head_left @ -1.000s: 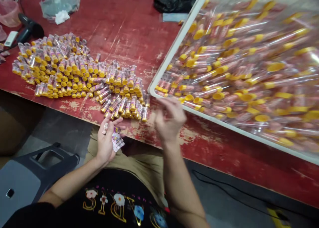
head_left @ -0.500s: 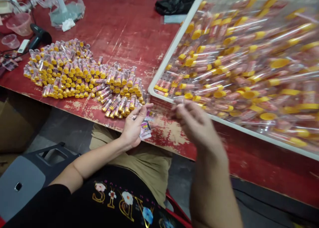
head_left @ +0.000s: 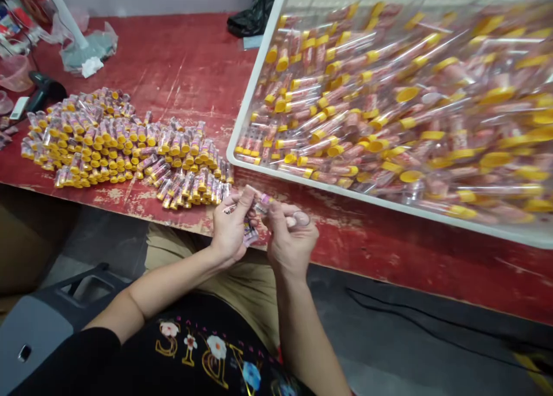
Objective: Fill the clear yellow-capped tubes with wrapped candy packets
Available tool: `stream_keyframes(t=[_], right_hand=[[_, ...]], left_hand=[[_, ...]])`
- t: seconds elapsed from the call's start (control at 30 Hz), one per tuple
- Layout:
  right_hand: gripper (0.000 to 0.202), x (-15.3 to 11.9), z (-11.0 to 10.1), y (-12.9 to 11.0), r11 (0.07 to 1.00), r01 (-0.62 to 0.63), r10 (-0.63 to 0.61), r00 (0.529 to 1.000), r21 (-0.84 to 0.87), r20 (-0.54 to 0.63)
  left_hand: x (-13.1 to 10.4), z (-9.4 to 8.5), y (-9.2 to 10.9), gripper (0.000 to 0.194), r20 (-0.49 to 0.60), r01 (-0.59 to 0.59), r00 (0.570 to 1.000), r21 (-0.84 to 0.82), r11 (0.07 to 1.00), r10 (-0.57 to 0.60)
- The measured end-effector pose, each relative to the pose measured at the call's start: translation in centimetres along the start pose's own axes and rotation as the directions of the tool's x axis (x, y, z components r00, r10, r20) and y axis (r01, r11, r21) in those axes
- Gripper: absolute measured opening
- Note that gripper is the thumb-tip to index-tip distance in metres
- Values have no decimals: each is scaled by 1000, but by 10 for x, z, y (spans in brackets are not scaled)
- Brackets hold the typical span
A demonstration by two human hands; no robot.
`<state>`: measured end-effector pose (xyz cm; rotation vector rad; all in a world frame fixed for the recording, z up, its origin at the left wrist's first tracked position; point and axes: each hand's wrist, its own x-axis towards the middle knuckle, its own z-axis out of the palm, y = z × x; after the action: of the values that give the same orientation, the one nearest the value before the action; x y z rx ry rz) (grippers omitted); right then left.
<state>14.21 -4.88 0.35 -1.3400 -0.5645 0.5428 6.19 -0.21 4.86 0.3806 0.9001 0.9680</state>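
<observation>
My left hand is closed on several small printed plastic sleeves, with the thumb on top. Its fingertips also meet a purple-and-clear piece between the two hands. My right hand is closed beside it, pinching that piece from the other side. A clear rounded end, seemingly of a small tube, sticks out of the right fingers; the rest of it is hidden. Left of the hands lies a stacked heap of labelled tubes with yellow caps.
A white tray full of loose clear tubes with yellow ends stands on the red table, to the right. Behind are a black bag, a black hair-dryer-like tool and a lamp-like stand. A grey stool stands lower left.
My right hand has come from the tray's front edge leftward to my left hand, and both now meet at the small piece. The view has shifted to the right.
</observation>
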Motion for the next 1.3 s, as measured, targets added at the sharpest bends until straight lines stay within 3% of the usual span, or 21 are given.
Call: stream_keyframes(t=[0.1,0.2,0.37,0.47,0.53,0.73,0.8,0.9,1.03,1.2,1.3], right_hand=[[40,-9,-16,-15,1000,8,-6,988,-13,152],[30,-15,-31,-28,957,226,-194,965,-183,179],[35,-15,-42,-30,795,545,-505,838,-266,207],[49,-16,-46,-31,649,662,-604,748,-376,276],[62,-19,-48,-35,587,684,-621,724,-433,301],[61,-30,-51,-43,803,516,-366,822,-297,437],[59,-30,-48,-40,808,512,-396,837,-290,377],[52,-28,-41,-37,807,519,-445,848,-281,288],[46,-27,-35,-38,809,524,-451,845,-268,288],[38,-33,-35,-37,764,521,-490,852,-380,184],[45,-35,-34,-33,745,530,-496,846,-405,194]], left_hand=[[-1,-1,6,65,-16,34,999,0,999,-34],[-2,-4,14,65,7,109,994,4,994,-109],[-6,-7,18,62,42,132,990,50,990,-134],[-11,-8,15,60,82,136,986,81,987,-143],[-13,-10,12,61,108,118,986,80,990,-126],[-19,-16,12,68,130,6,991,78,997,-16],[-22,-17,12,67,150,-27,989,74,997,16],[-26,-18,12,66,175,19,984,103,995,-37],[-29,-19,12,67,148,17,988,135,991,-37],[-30,-22,13,64,139,37,989,144,989,-57],[-30,-23,14,57,116,63,990,126,990,-78]])
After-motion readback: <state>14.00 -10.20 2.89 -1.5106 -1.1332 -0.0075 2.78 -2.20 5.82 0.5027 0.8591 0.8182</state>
